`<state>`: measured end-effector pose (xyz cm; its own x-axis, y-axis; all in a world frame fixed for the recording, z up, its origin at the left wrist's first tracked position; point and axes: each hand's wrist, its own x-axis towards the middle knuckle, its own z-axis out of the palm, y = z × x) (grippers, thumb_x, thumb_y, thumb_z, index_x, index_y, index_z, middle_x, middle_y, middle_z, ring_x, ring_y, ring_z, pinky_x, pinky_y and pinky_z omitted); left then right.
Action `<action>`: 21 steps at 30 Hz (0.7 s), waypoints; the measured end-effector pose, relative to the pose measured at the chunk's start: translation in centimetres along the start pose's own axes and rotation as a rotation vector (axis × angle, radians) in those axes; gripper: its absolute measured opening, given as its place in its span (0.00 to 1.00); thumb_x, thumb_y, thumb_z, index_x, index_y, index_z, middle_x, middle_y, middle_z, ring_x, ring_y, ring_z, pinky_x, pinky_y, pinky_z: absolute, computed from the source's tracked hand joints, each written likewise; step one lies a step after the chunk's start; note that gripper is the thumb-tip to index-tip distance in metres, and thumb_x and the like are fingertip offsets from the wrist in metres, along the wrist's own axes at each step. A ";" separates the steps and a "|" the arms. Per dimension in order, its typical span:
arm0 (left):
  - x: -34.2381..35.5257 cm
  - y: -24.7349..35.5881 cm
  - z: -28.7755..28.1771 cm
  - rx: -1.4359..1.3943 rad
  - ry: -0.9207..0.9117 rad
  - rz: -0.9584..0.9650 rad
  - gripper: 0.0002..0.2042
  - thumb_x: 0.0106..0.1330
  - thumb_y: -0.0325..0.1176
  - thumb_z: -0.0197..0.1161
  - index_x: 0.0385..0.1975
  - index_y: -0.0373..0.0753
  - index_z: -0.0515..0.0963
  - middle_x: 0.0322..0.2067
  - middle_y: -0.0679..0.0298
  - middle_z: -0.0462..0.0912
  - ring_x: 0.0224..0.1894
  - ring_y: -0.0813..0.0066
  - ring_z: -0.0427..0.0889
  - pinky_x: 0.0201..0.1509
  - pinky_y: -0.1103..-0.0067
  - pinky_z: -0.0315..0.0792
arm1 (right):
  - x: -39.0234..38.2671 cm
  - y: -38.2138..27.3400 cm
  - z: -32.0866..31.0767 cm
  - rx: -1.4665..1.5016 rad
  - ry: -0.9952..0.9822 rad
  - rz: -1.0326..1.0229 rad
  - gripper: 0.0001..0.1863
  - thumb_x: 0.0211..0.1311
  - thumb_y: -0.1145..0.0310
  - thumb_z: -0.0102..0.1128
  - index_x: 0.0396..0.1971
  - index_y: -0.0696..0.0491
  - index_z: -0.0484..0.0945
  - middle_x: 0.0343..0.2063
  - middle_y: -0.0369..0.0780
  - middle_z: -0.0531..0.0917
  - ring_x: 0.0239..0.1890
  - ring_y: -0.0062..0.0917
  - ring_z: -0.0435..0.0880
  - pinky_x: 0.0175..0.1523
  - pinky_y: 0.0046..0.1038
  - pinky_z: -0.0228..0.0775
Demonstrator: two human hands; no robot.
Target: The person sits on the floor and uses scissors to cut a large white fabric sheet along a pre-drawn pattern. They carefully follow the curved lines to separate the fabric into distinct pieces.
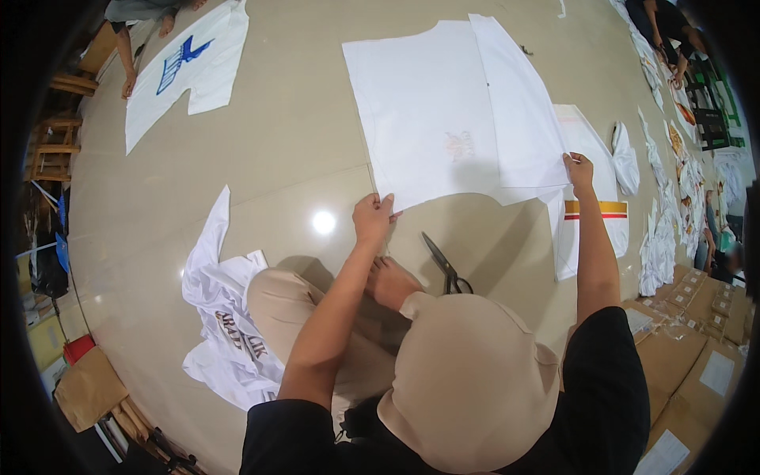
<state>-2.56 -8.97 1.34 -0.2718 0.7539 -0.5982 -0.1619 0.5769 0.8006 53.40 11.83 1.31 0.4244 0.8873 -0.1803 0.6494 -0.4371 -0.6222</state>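
Observation:
A large white cut fabric panel (419, 95) is spread on the floor ahead of me. A faint print shows near its lower middle, and a long white flap or second layer (514, 103) lies along its right side. My left hand (374, 218) pinches the near left corner. At the near right corner, my right hand (579, 172) grips the cloth between thumb and fingers. Dark-handled scissors (446, 265) lie on the floor between my arms, beside my bare foot. Partly under the panel, another white piece (594, 229) with a yellow and red band lies at the right.
Crumpled white cloth (229, 332) with dark lettering lies by my left knee. At the far left, a person's hand (128, 85) touches a white piece with a blue print (214, 59). Cardboard boxes (673, 348) stand at the near right, with heaped cloth (661, 237) beyond them.

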 end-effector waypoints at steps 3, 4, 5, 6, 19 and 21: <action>-0.9 -0.5 -0.2 0.029 -0.035 -0.022 0.13 0.79 0.35 0.67 0.42 0.27 0.81 0.36 0.56 0.88 0.39 0.68 0.94 0.36 0.81 0.84 | -2.4 0.5 -0.8 -0.251 0.170 -0.162 0.23 0.68 0.60 0.74 0.55 0.61 0.85 0.44 0.50 0.91 0.45 0.39 0.90 0.52 0.36 0.81; -1.3 -0.7 -0.2 0.023 -0.039 -0.029 0.13 0.79 0.35 0.68 0.42 0.27 0.81 0.36 0.56 0.88 0.38 0.69 0.94 0.36 0.81 0.84 | -3.8 0.3 -0.6 -0.350 0.283 -0.269 0.21 0.69 0.61 0.72 0.53 0.60 0.86 0.43 0.51 0.91 0.44 0.41 0.90 0.52 0.38 0.81; -1.7 -0.9 -0.2 0.015 -0.041 -0.045 0.13 0.79 0.34 0.68 0.42 0.27 0.81 0.36 0.57 0.89 0.38 0.69 0.94 0.37 0.81 0.84 | -5.6 -0.1 -0.3 -0.458 0.378 -0.292 0.19 0.69 0.62 0.71 0.52 0.60 0.86 0.43 0.52 0.91 0.43 0.44 0.90 0.51 0.40 0.81; -2.0 -1.0 -0.1 0.007 -0.038 -0.028 0.13 0.79 0.34 0.69 0.43 0.27 0.81 0.36 0.57 0.89 0.38 0.70 0.94 0.37 0.81 0.84 | -7.8 -0.8 0.0 -0.403 0.381 -0.457 0.17 0.70 0.63 0.69 0.50 0.60 0.86 0.42 0.52 0.90 0.42 0.46 0.90 0.50 0.42 0.81; -3.4 -0.3 0.1 -0.036 -0.032 -0.109 0.11 0.76 0.34 0.72 0.36 0.31 0.83 0.33 0.57 0.91 0.30 0.75 0.91 0.30 0.82 0.79 | -43.9 -6.7 7.2 -0.251 -0.663 -0.410 0.19 0.59 0.67 0.77 0.46 0.52 0.78 0.47 0.45 0.79 0.51 0.46 0.84 0.51 0.47 0.81; -3.6 -0.1 0.1 -0.036 -0.018 -0.123 0.12 0.75 0.35 0.72 0.35 0.32 0.83 0.32 0.58 0.91 0.29 0.76 0.90 0.30 0.83 0.78 | -44.6 -6.1 7.3 -0.243 -0.598 -0.480 0.18 0.59 0.68 0.76 0.46 0.53 0.78 0.46 0.45 0.80 0.51 0.46 0.84 0.51 0.47 0.81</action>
<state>-1.49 -11.75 3.44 -0.2305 0.6839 -0.6922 -0.2272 0.6539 0.7216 25.93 -23.99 7.54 -0.3010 0.8847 -0.3558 0.8235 0.0530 -0.5649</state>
